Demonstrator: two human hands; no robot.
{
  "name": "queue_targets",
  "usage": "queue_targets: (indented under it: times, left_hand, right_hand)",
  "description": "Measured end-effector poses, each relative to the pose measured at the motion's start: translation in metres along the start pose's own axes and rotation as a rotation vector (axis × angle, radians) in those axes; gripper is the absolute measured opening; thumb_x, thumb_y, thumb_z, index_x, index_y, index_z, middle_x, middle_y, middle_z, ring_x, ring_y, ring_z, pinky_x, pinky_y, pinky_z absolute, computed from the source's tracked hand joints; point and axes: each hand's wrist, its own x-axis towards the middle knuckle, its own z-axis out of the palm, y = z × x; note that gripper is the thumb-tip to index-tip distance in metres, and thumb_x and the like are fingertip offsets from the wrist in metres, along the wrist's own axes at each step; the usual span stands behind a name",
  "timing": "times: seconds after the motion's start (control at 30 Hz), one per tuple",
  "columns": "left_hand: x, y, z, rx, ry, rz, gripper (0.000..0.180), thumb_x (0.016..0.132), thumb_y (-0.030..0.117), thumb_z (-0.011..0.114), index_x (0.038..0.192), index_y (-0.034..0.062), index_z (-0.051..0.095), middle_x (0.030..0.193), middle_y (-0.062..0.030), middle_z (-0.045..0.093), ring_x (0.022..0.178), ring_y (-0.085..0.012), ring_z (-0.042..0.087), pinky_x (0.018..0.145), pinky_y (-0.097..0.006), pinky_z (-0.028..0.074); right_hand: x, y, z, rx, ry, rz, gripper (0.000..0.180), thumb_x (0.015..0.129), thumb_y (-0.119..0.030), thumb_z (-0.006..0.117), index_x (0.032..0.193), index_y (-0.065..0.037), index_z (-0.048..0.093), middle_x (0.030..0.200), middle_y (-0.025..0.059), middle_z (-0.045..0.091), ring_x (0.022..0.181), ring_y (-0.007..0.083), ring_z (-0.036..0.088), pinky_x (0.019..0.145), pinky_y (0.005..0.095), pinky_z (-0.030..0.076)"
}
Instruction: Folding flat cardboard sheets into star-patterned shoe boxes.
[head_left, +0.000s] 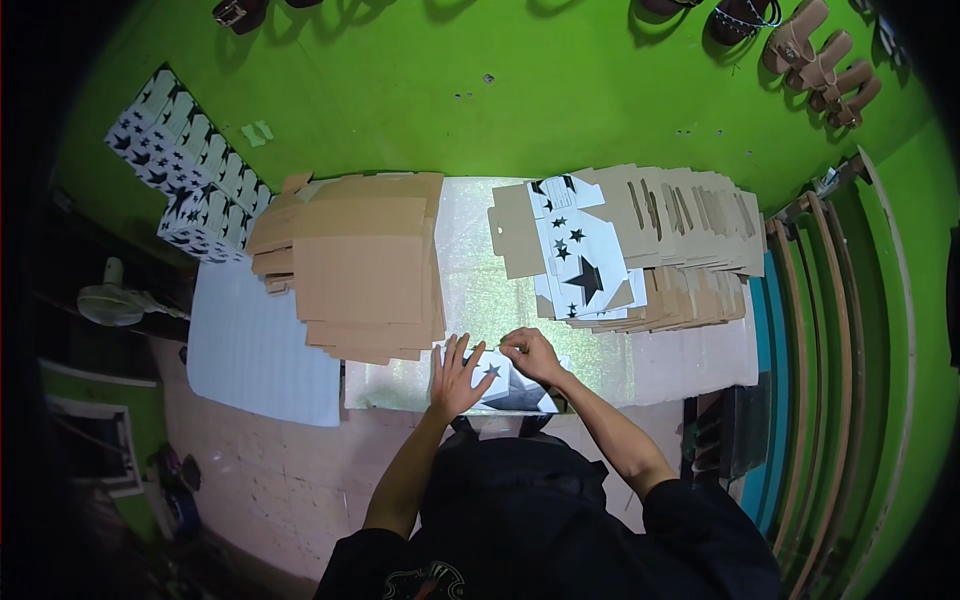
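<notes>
Left of the hands, a stack of flat brown cardboard (370, 270) covers part of the surface (480, 245), reaching toward its near edge. Just beside that stack's near right corner, the left hand (457, 380) lies palm down with its fingers spread, pressing lightly on the left part of a small star-printed carton (491, 386) and gripping nothing. The carton sits at the middle of the surface's near edge, between the two hands and partly hidden by them. It is white with dark stars; its right part shows a large dark grey patch. The right hand (532, 356) is at the carton's far right side with fingers curled; whether they pinch its edge cannot be told. Farther right, toward the far right corner, lie flattened cartons (700, 215), with a white star-printed one (570, 255) on top.
</notes>
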Motion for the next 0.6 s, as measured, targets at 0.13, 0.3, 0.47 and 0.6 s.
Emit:
queue_targets:
  times: [0.13,0.3,0.47,0.6]
  left_hand:
    - [0.000,-0.001,0.000,0.005,0.001,0.002,0.068,0.091,0.050,0.062,0.149,0.0164,0.046,0.154,-0.0181,0.036,0.147,-0.0382,0.026,0.116,-0.064,0.017]
    - [0.000,0.001,-0.001,0.006,-0.019,-0.007,0.069,0.092,0.050,0.061,0.149,0.0168,0.045,0.154,-0.0179,0.035,0.148,-0.0379,0.025,0.117,-0.064,0.017]
    - [0.000,0.001,-0.001,-0.008,-0.018,-0.003,0.069,0.092,0.051,0.060,0.150,0.0175,0.044,0.154,-0.0180,0.035,0.148,-0.0377,0.025,0.117,-0.064,0.017]
    - [-0.002,-0.001,-0.001,-0.004,-0.022,-0.016,0.068,0.092,0.051,0.060,0.150,0.0176,0.044,0.154,-0.0182,0.035,0.147,-0.0379,0.025,0.117,-0.063,0.017]
  right_hand:
    - [0.005,0.001,0.000,0.148,-0.024,0.079,0.019,0.086,-0.023,0.075,0.092,-0.005,0.078,0.102,0.0142,0.072,0.097,0.0313,0.067,0.087,0.0397,0.053]
    - [0.006,0.001,0.001,0.133,0.005,0.090,0.018,0.084,-0.022,0.075,0.089,-0.004,0.078,0.098,0.0145,0.073,0.092,0.0306,0.069,0.084,0.0396,0.054]
    - [0.007,0.010,-0.001,0.176,-0.066,0.081,0.021,0.086,-0.024,0.074,0.093,-0.005,0.078,0.100,0.0134,0.073,0.096,0.0310,0.068,0.087,0.0395,0.053]
    - [-0.007,0.005,-0.007,-0.070,-0.131,-0.047,0.026,0.088,-0.029,0.071,0.103,-0.008,0.077,0.121,0.0128,0.066,0.121,0.0349,0.054,0.103,0.0423,0.043]
